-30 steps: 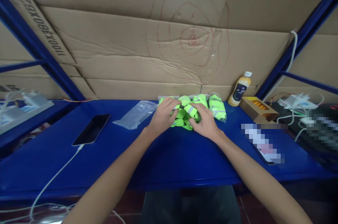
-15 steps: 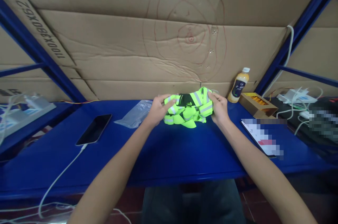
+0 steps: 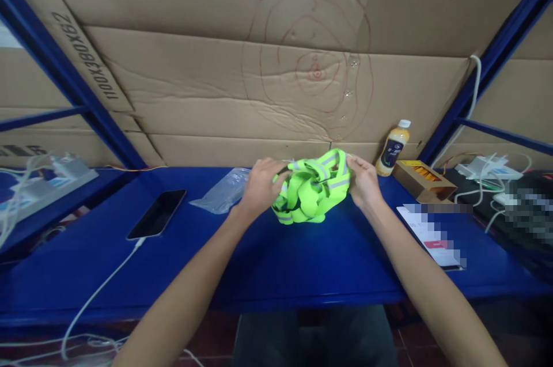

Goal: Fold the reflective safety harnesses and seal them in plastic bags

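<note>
Vest: bunched, held over the blue table, lower folds touching it.
Grip: left hand and right hand pinch opposite top edges.
Risk: loose straps may tangle or slip as fabric shifts.
Axis: roughly left-right between the hands; front unclear.

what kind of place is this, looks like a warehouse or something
Probably a packing or storeroom bench: a blue metal shelf backed by flattened brown cardboard sheets, where the left hand and right hand hold a bundled fluorescent green reflective vest beside a clear plastic bag.
</note>
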`<state>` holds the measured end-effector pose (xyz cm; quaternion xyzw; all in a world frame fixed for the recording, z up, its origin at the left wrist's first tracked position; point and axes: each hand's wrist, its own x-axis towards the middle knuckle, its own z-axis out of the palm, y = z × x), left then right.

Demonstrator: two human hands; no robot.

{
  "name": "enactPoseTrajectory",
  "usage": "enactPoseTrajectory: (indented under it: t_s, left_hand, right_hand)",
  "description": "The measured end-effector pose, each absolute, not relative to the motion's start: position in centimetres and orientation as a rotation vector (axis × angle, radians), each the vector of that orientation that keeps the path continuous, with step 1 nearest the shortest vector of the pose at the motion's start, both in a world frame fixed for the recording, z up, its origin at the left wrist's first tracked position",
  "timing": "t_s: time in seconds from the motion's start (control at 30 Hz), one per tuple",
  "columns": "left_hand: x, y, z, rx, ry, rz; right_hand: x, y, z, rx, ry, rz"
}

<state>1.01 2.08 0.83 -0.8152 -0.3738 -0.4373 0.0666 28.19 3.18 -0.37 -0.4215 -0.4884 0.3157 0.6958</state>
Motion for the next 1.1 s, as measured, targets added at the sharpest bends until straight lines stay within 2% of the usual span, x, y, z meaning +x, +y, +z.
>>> enactPoseTrajectory:
  t_s: [0.17, 0.27, 0.37, 0.47, 0.67, 0.73, 0.83, 0.9, 1.03, 1.1]
  left_hand:
    - [1.3, 2.6, 7.4, -2.194, -1.092, -1.207]
    - [4.2, 2.1, 10.9, -2.334, -0.966, -0.985]
    - [6.6, 1.9, 11.7, -2.309, -0.857, -0.923]
    - [6.4, 2.8, 10.0, -2.23, -0.734, -1.028]
    - [3.7, 5.0, 5.1, -2.246, -0.751, -1.204]
    - [3.8, 4.8, 4.3, -2.283, -0.752, -1.184]
    - [4.1, 4.0, 3.8, -2.324, -0.832, -1.247]
    - [4.1, 3.4, 3.8, -2.436, -0.947, -1.391]
    - [3.6, 2.9, 4.6, -2.887, -1.196, -2.037]
    - [3.4, 2.8, 5.3, -3.049, -1.459, -2.355]
  right_hand:
    - [30.5, 2.7, 3.0, -0.983, -1.045, 0.308]
    - [28.6, 0.8, 5.7, -0.828, -1.526, 0.059]
    - [26.9, 0.5, 7.4, -0.83, -1.732, -0.031]
    - [27.3, 1.8, 8.3, -0.771, -1.606, 0.156]
    - [29.3, 2.9, 8.6, -0.685, -1.631, 1.093]
    - [28.9, 3.1, 8.2, -0.751, -1.604, 1.154]
    - [28.2, 3.3, 7.6, -0.73, -1.604, 1.016]
    - [27.8, 3.3, 7.3, -0.684, -1.635, 0.796]
    - [27.1, 2.7, 6.5, -0.703, -1.695, 0.179]
    - [26.7, 2.5, 5.7, -0.646, -1.718, -0.026]
